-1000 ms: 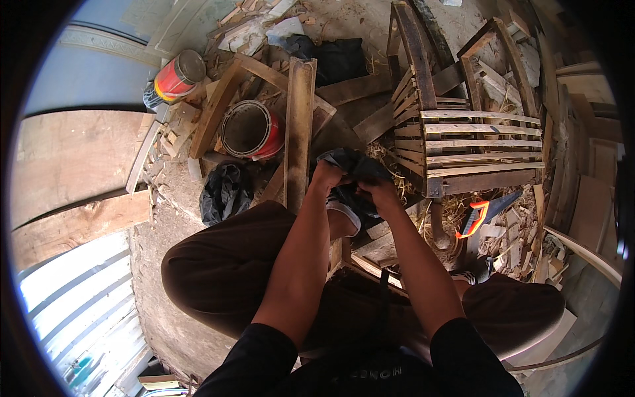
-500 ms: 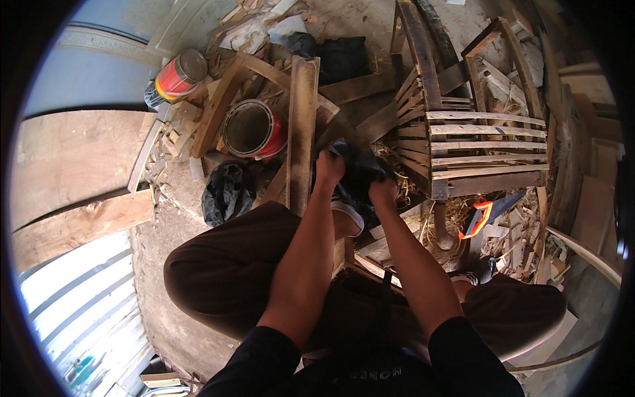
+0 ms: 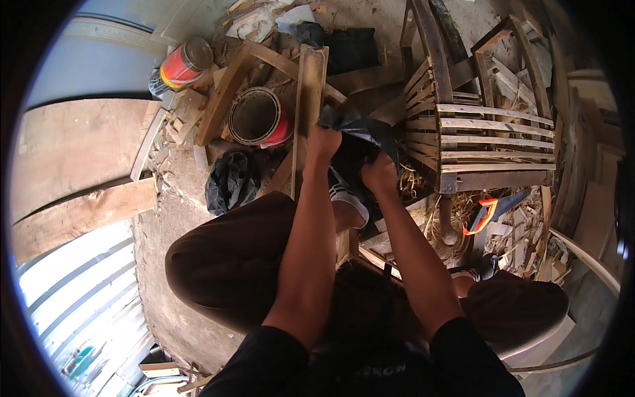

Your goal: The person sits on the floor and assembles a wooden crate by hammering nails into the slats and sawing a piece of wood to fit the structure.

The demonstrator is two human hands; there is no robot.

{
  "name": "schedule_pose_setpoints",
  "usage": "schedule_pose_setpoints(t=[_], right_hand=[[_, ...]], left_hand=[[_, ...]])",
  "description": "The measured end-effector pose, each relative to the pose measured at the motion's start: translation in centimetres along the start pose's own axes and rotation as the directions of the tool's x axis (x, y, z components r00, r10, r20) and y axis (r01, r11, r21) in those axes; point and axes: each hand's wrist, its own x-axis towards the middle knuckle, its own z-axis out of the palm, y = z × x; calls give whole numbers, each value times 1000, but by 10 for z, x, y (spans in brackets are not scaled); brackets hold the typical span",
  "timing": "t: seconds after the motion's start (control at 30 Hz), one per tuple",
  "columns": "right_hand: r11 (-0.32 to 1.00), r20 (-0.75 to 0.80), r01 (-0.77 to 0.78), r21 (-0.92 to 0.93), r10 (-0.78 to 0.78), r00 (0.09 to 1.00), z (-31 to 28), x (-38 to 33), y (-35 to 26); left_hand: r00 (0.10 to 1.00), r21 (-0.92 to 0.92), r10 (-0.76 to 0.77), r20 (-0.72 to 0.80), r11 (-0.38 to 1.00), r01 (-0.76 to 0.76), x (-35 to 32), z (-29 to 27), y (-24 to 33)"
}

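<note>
Both my hands grip a black plastic bag (image 3: pixel 360 132) held in front of me over the scrap wood. My left hand (image 3: pixel 322 143) clutches its left edge, right beside an upright wooden plank (image 3: pixel 305 112). My right hand (image 3: pixel 377 173) pinches the bag's right side, close to a slatted wooden crate (image 3: pixel 493 142). What is inside the bag is hidden. My knees and brown trousers fill the lower middle of the view.
An open red tin (image 3: pixel 259 118) and a second red can (image 3: pixel 182 63) lie among wood offcuts at the upper left. Another crumpled black bag (image 3: pixel 229 182) rests on the dirt ground. A handsaw with an orange handle (image 3: pixel 488 210) lies at the right.
Both hands have shifted slightly up and away from me with the black bag, and the bag has spread a little wider between them.
</note>
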Motion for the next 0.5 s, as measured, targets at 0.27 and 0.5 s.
schedule_pose_setpoints(t=[0.27,0.5], right_hand=[[967,132,-196,-161,218,967,-4,27,58],[995,120,-91,40,85,989,6,31,44]], left_hand=[[978,-488,-200,61,849,204,-23,12,40],[964,-420,-264,29,872,251,-30,0,48]])
